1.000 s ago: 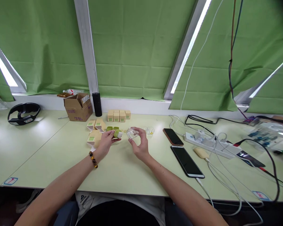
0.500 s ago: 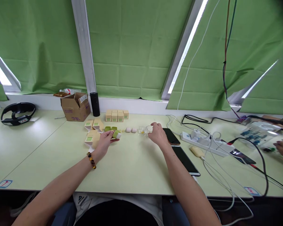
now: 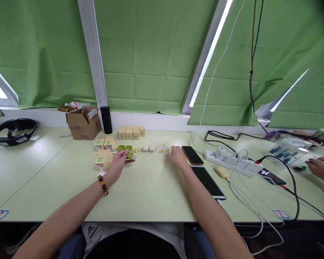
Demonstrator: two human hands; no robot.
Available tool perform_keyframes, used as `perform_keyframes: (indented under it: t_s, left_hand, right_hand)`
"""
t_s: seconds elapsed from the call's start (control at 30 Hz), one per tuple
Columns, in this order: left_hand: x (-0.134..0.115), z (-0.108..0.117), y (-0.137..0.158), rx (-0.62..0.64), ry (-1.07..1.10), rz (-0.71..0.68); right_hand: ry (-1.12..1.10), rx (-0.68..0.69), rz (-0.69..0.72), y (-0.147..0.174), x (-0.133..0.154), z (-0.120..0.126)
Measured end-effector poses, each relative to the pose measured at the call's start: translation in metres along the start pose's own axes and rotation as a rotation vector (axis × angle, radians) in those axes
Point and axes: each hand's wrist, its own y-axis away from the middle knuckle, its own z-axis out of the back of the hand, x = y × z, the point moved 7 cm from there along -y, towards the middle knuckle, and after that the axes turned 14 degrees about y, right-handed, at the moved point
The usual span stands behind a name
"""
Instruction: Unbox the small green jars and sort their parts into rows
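My left hand [image 3: 120, 161] is closed on a small green case with a white part [image 3: 132, 155], held just above the table. My right hand [image 3: 176, 156] is lowered at the right end of the row, its fingers closed on a small clear plastic cup [image 3: 167, 152], partly hidden by the fingers. Beside it lies another clear cup [image 3: 160, 148] with a yellowish bit in it. Two pale pink pieces [image 3: 148, 149], tiny yellow bits [image 3: 137, 149] and two green cases [image 3: 124, 148] continue the row leftward. Opened small cartons [image 3: 103, 159] lie by my left hand.
Several closed small cartons [image 3: 131, 132] stand behind the row. A cardboard box [image 3: 83, 124] and a black cylinder [image 3: 106, 119] are at the back. Right of my right hand lie a phone [image 3: 192, 155], a tablet [image 3: 207, 182] and a cabled power strip [image 3: 232, 163]. Another person's hand [image 3: 321, 167] is far right.
My right hand has come down and slightly left with the clear cup, toward the table. My left hand keeps the green case nearly in place. The whole view has shifted a little.
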Motion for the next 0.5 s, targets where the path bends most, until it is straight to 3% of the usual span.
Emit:
perform_keyframes:
  t_s: [0.33,0.5]
  left_hand:
    - [0.0,0.0,0.0,-0.007,-0.011,0.001]
    - [0.0,0.0,-0.001,-0.006,-0.007,-0.001]
  right_hand:
    - [-0.041,-0.062,0.008,-0.009,0.003,-0.013]
    - [0.058,-0.343,0.025,0.004,0.007,0.016]
